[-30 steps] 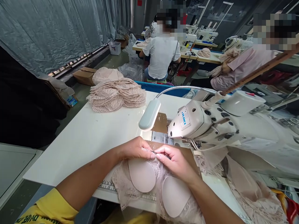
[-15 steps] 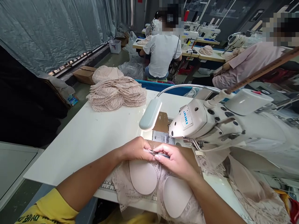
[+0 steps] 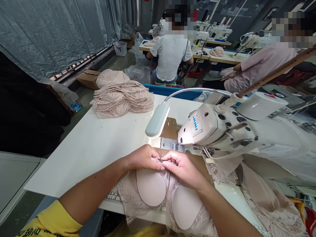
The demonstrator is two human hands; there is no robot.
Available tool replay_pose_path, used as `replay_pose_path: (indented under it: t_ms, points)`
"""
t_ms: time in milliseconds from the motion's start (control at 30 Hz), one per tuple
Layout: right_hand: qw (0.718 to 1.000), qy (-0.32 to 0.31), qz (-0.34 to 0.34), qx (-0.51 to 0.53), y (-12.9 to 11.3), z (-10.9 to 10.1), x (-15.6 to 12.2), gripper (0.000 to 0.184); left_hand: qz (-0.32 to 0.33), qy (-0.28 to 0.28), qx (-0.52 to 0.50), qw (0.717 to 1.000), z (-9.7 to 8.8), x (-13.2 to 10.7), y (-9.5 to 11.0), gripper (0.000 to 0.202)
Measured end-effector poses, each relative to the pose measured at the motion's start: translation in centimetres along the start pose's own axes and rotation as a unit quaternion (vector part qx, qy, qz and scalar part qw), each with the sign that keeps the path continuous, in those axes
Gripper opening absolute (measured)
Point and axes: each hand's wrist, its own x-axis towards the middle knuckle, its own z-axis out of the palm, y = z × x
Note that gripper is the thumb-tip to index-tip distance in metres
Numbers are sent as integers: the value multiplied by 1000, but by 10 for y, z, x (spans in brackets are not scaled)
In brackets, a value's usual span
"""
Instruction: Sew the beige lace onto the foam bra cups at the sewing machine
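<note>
A beige lace bra with two smooth pale cups lies over the table's near edge, its lower part hanging toward me. My left hand pinches the lace at its upper edge between thumb and fingers. Close against it, my right hand is closed around small metal thread snips, mostly hidden by the fingers. Their tip points left at the lace by my left thumb. Both hands are just in front of the sewing machine, whose needle area is beyond my fingertips.
A stack of lace pieces stands at the table's far left. The lamp hangs above the sewing plate. More lace fabric lies right of the machine. A printed ruler runs along the near edge. Two people sit at tables ahead.
My hands stay nearly in place; the right fingers have closed slightly, covering more of the snips. The co-worker at right has moved a hand with fabric. The view has shifted slightly.
</note>
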Motion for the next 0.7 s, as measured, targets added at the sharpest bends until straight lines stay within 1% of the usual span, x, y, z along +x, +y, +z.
replay_pose_path:
  t_ms: [133,267,433,533,567,633,667,700]
  points:
    - [1000,-5,1,-3,4,-4,-2,9,-3,3,-5,1000,0,0,1,42]
    - [1000,-9,-3,-23,1,-3,0,8,-2,0,-2,1000,0,0,1,44]
    - [999,17,-1,-33,-1,3,0,11,-1,11,8,1000,1,2,0,42]
    - [998,50,20,16,5,5,0,11,-9,4,-11,1000,3,3,0,37]
    - [997,52,32,43,7,6,0,15,-1,1,-16,1000,2,3,1,35]
    - [996,25,52,74,10,7,1,31,38,-19,-17,999,-1,1,2,28]
    - [996,3,59,69,10,7,1,34,61,-36,-10,997,-4,-1,3,24]
    - [997,-14,64,52,10,7,1,30,75,-56,2,996,-8,-4,4,22]
